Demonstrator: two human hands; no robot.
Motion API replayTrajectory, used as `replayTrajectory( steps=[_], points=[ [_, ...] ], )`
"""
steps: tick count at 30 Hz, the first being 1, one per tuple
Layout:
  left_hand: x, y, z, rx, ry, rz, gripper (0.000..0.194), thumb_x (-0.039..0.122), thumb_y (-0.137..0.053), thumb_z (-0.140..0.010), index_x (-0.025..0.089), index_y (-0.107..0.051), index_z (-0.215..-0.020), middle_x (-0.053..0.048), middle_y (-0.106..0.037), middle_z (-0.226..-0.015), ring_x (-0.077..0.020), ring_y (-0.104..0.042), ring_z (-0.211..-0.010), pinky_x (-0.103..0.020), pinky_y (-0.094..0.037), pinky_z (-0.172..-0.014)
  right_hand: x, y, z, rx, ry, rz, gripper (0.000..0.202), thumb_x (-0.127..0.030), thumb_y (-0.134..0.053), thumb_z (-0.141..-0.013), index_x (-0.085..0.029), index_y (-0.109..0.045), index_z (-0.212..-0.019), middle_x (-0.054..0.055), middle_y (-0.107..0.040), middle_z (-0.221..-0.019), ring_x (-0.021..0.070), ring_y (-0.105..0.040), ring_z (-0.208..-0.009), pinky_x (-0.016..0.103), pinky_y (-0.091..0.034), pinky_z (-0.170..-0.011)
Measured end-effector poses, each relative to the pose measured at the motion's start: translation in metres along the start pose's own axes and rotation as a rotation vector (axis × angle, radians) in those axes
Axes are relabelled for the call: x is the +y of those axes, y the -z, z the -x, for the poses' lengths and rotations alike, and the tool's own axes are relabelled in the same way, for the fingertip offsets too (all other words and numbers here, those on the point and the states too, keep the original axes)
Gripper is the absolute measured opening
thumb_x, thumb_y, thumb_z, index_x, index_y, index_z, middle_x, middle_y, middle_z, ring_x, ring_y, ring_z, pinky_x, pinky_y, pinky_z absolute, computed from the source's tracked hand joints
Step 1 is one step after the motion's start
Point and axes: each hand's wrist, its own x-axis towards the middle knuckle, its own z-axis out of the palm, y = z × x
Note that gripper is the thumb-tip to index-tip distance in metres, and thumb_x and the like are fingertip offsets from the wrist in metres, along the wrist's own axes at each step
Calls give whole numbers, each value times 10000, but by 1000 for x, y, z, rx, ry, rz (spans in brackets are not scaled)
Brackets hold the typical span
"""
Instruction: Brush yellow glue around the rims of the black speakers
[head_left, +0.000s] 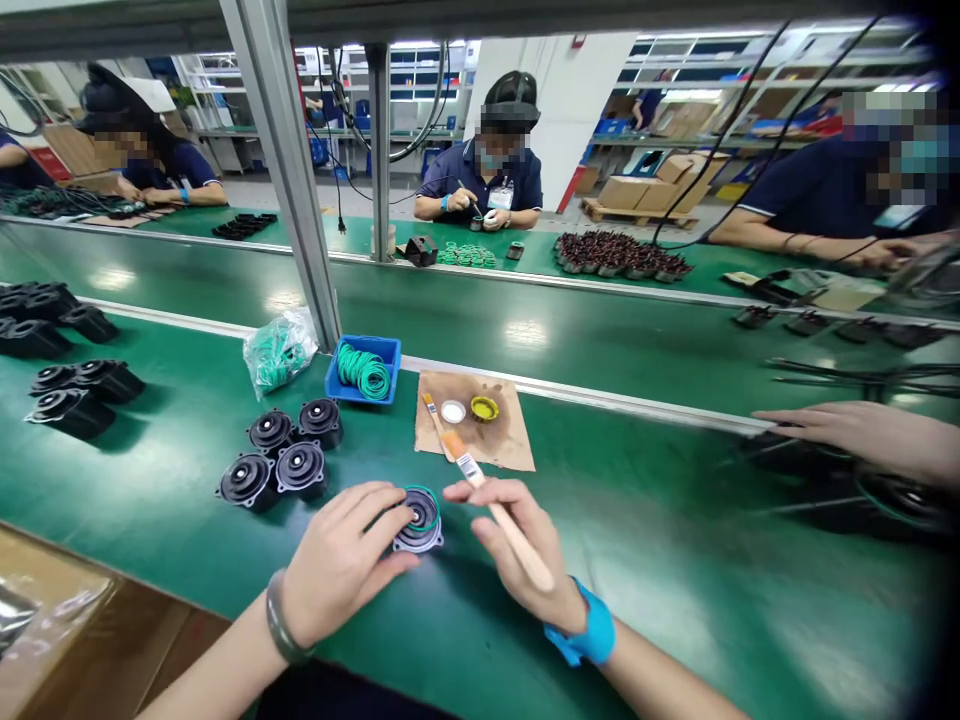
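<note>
My left hand pinches the round black plastic part with a green ring by its rim on the green tabletop; it looks light and rigid. My right hand clasps a wooden-handled brush, best held mid-handle.
</note>
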Motion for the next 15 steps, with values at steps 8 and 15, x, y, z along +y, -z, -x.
replayTrajectory(
  steps=[8, 15],
  points=[
    [-9, -20, 21, 80, 69, 250, 283, 333, -593, -924, 146, -545, -1131, -129, -662, -1129, -216, -612, -1142, -329, -531, -952, 23, -5, -1, -195, 200, 195, 427, -464, -734, -792, -208, -512, -1052, 102, -694, -1061, 200, -673, -984, 325, -551, -857],
    [-15, -29, 23, 140, 68, 273, 324, 367, -671, -864, 142, -560, -1068, -136, -678, -1099, -229, -633, -1117, -336, -544, -938, 29, -2, -3, -213, 413, 386, 255, -351, -677, -873, -176, -536, -992, 92, -723, -959, 201, -675, -949, 411, -484, -934]
  ],
)
